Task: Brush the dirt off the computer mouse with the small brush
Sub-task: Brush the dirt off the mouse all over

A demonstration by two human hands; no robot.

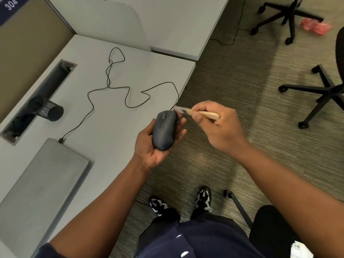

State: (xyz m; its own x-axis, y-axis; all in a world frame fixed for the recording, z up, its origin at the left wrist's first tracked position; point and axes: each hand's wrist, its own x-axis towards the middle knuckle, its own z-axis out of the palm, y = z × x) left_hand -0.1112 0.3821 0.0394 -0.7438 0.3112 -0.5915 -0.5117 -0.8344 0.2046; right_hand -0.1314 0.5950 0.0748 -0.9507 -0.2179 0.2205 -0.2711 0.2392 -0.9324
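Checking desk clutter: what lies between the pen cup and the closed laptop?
Head view: only bare desk between the pen cup and laptop.

Dark computer mouse (164, 132) cradled in upturned left hand (156, 144), just past the grey desk (111, 127) edge — cable (119, 88) looping back across the desktop to a closed laptop (42, 187). Small wooden-handled brush (197, 113) pinched in right hand (221, 127), blurred bristles beside the mouse's front. Mesh pen cup (45, 108) lying tipped over — chair bases on carpet.
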